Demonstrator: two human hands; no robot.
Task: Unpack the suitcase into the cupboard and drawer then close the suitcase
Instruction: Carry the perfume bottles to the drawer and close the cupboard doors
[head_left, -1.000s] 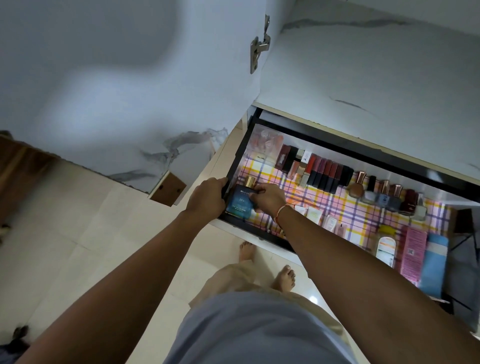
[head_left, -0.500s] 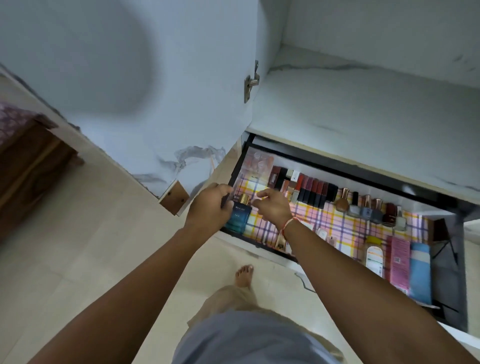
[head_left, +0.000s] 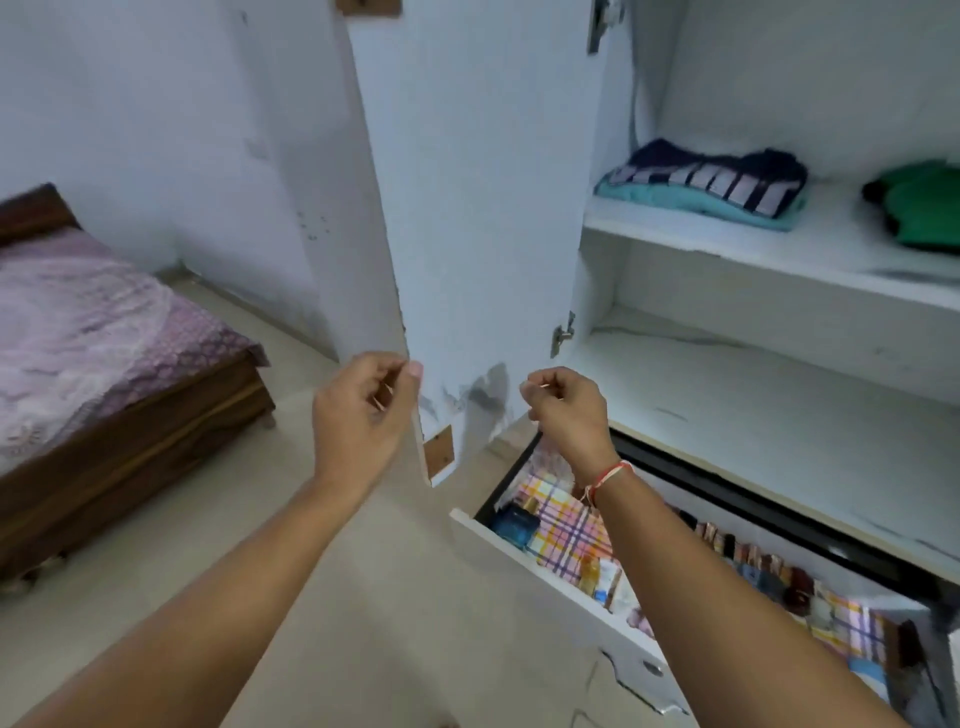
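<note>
Both hands are raised in front of the open drawer (head_left: 519, 540), and neither has anything in it as far as I can see. The left hand (head_left: 361, 415) hangs left of the drawer, just at the edge of the cupboard door (head_left: 483, 208), fingers loosely curled. The right hand (head_left: 569, 413) hovers right above the drawer's left end, also loosely curled, with a red thread on the wrist.

The drawer is pulled out, lined with a checked cloth (head_left: 566, 525), with a blue box (head_left: 514, 525) in its left corner and a row of small bottles (head_left: 748, 561) running toward the right. Above the drawer, the cupboard shelves hold a folded dark-and-teal stack (head_left: 706, 187) and a green garment (head_left: 924, 213). Well left of the drawer there's a bed (head_left: 93, 332). The suitcase isn't in view.

My guess: drawer drop-off done, so go back for the next load. Tip: leave the drawer and door open till the case is empty, and watch that door edge with the left hand when turning.
</note>
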